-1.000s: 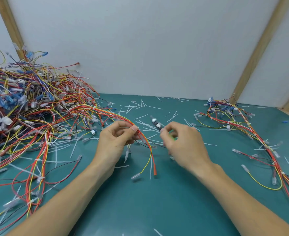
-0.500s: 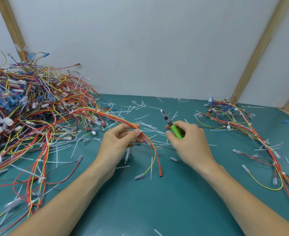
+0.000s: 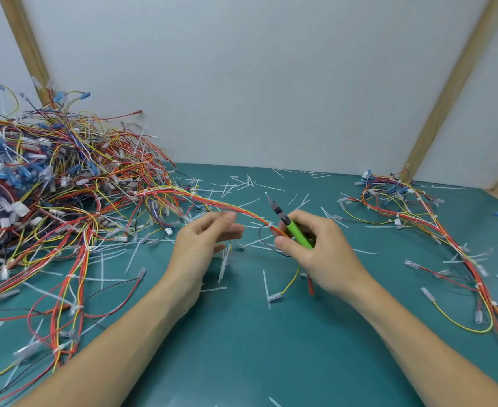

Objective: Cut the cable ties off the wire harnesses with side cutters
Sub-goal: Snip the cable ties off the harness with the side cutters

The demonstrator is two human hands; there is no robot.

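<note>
Fingers of the right hand [image 3: 318, 248] curl round the green-handled side cutters [image 3: 293, 226], nose aimed at eleven o'clock, likely kept clear of the wires until a tie is picked. At nine o'clock from it the left hand [image 3: 205, 242] hovers with relaxed fingers, gripping nothing, beside the wire harness [image 3: 212, 202], which trails off to ten o'clock into the tangled pile [image 3: 42, 186].

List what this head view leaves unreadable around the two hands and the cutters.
- Side cutters: the right hand covers the handles' rear; blades too small to tell open or closed.
- Left hand: motion-blurred fingers; contact with the harness unclear.
- Tie by the right thumb: too small to judge cut or intact.
- Left wire pile: cut off by the frame edge.
</note>
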